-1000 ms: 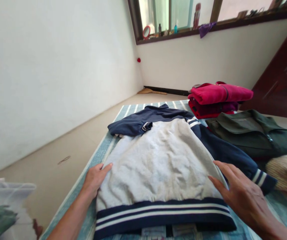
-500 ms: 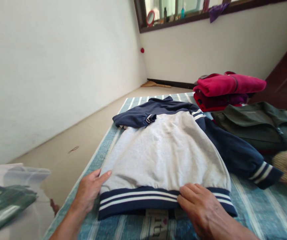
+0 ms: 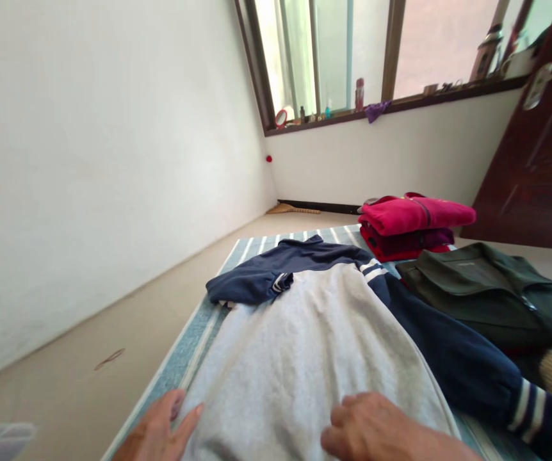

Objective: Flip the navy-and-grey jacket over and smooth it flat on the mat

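White wall [image 3: 113, 128] fills the view from nine to eleven o'clock; a dark-framed window [image 3: 343, 57] stands at one, and a dark red door [image 3: 540, 160] between two and three. Below spreads a surface covered in blue, white-striped cloth [image 3: 189, 346]. On it, at six o'clock, lies a grey-and-navy top [image 3: 314, 346], flat, its collar away from the person and its lower end out of view. Its body is pale grey with soft lengthwise creases; the shoulders and collar are navy. One sleeve is folded inward, its striped cuff reaching the grey; the other stretches toward four o'clock, banded white at the upper arm and cuff. Just past three lies a dark green garment [image 3: 492, 294], and at three a pink-and-red folded stack [image 3: 410, 224]. At five, the right hand [image 3: 367, 426] rests on the grey cloth, fingers curled; whether they grip it, I cannot tell. At seven, the blurred left hand [image 3: 158, 426] meets the top's edge, thumb and forefinger parted; any pinch is unclear.
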Motion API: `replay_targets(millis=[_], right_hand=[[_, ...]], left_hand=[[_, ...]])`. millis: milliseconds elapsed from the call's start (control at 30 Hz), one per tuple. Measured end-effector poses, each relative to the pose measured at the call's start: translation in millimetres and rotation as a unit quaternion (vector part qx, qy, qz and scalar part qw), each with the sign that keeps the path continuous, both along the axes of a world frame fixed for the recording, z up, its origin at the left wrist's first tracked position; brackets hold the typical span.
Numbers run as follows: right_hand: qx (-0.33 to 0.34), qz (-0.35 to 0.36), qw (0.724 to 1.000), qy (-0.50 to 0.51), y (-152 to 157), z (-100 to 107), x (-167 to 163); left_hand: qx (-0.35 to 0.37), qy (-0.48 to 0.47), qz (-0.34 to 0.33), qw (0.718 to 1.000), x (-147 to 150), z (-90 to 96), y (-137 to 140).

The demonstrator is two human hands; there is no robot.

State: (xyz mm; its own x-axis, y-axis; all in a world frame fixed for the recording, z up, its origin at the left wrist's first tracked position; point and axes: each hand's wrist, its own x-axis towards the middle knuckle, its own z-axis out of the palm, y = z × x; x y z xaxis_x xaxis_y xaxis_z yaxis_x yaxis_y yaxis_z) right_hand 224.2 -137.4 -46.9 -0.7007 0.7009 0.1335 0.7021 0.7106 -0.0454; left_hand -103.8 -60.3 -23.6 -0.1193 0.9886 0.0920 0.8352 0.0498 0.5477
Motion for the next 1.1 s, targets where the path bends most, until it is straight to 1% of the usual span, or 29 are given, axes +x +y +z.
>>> replay_targets(millis=[33,67,100,133,167,200,233,267,300,400,467,533,600,700,733,800,867,900,933,1000,1100], right_hand=[[-0.036,-0.025,0.999,-0.017,16.6,22.6,0.1],[-0.066,-0.068,0.995,-0.023,34.9,43.3,-0.3],[-0.095,-0.112,0.989,-0.025,54.8,60.4,-1.1],[-0.089,-0.130,0.987,-0.018,76.0,73.0,-2.3],[-0.078,-0.153,0.985,-0.007,98.2,80.7,-3.7],[-0.072,-0.203,0.976,0.028,121.1,83.8,-4.8],[-0.077,-0.252,0.962,0.065,143.9,82.8,-5.5],[-0.072,-0.298,0.946,0.105,166.1,78.5,-5.5],[-0.068,-0.351,0.924,0.138,186.8,71.6,-4.6],[-0.058,-0.428,0.887,0.163,234.5,40.8,2.5],[-0.056,-0.464,0.869,0.163,251.5,14.7,9.3],[-0.058,-0.480,0.861,0.157,258.9,-13.0,15.3],[-0.057,-0.483,0.861,0.150,261.2,-38.5,19.1],[-0.031,-0.481,0.865,0.136,263.6,-64.8,20.8],[-0.023,-0.482,0.866,0.132,264.7,-69.5,20.7],[-0.018,-0.484,0.866,0.124,266.9,-74.0,20.2],[-0.023,-0.485,0.866,0.117,268.2,-73.9,19.6],[-0.026,-0.485,0.867,0.114,268.4,-73.1,19.4],[-0.030,-0.484,0.867,0.111,268.4,-72.1,19.2],[-0.037,-0.483,0.868,0.110,267.9,-70.2,18.8],[-0.044,-0.481,0.869,0.111,267.5,-68.7,18.3]], left_hand=[[0.032,0.032,-0.029,0.999,8.4,2.6,7.5],[0.052,0.049,-0.058,0.996,19.6,5.4,16.3],[0.056,0.062,-0.091,0.992,33.0,8.2,26.5],[0.046,0.081,-0.137,0.986,48.2,10.7,37.9],[0.037,0.104,-0.175,0.978,64.6,12.4,50.3],[0.022,0.128,-0.206,0.970,81.4,13.2,63.6],[0.004,0.152,-0.222,0.963,97.8,12.7,77.3],[-0.003,0.162,-0.225,0.961,113.3,10.9,91.2],[-0.004,0.168,-0.227,0.959,127.1,7.9,104.8],[-0.005,0.180,-0.227,0.957,154.8,-6.9,140.7],[-0.007,0.189,-0.218,0.957,159.7,-19.3,157.8],[-0.010,0.199,-0.199,0.959,155.7,-31.8,168.4],[-0.014,0.208,-0.176,0.962,147.1,-43.0,173.2],[-0.014,0.218,-0.145,0.965,135.6,-55.0,175.6],[-0.008,0.225,-0.130,0.966,133.1,-57.1,176.6],[0.012,0.254,-0.078,0.964,129.7,-58.5,179.9],[0.016,0.289,-0.022,0.957,127.3,-56.5,184.2],[0.008,0.303,-0.005,0.953,126.2,-54.5,186.1],[-0.003,0.312,0.000,0.950,125.5,-52.1,187.6],[-0.015,0.321,-0.008,0.947,126.1,-46.3,189.3],[0.010,0.326,-0.041,0.944,135.2,-36.7,192.6]])
